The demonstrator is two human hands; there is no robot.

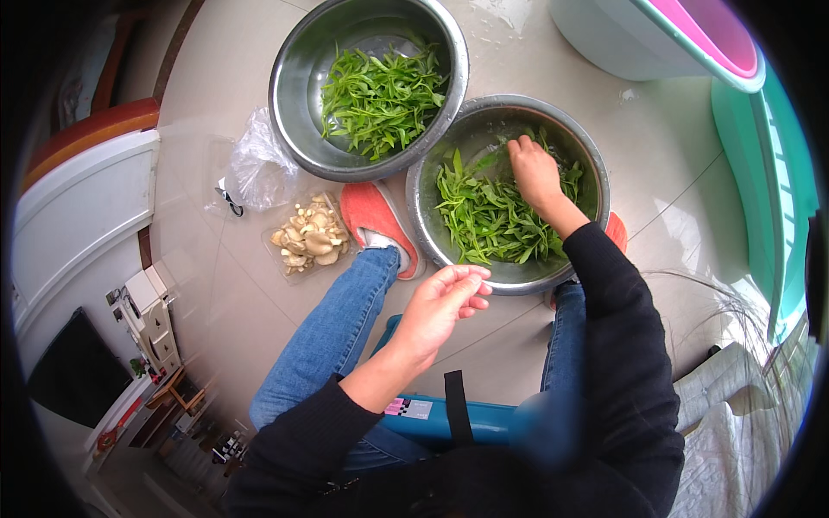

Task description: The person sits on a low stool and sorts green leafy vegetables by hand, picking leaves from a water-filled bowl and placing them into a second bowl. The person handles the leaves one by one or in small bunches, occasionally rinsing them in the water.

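Observation:
My right hand [535, 169] reaches into a steel basin [421, 194] of water and green leafy vegetables [495, 223]; its fingertips point down at the water near some leaves, and whether they pinch a leaf is hidden. Just outside the near rim of that basin hovers my left hand [453, 299], its thumb and fingertips close together, with nothing visible between them. A second steel basin [304, 155], up and to the left, touches or overlaps the first one's rim and holds more green leaves [385, 97].
Left of my slipper [379, 217] lie a clear tray of oyster mushrooms [314, 236], a crumpled plastic bag [262, 162] and black-handled scissors [230, 202]. A pink-lined tub [622, 39] and a turquoise plastic basin [767, 194] stand right. A blue stool [486, 421] is beneath me.

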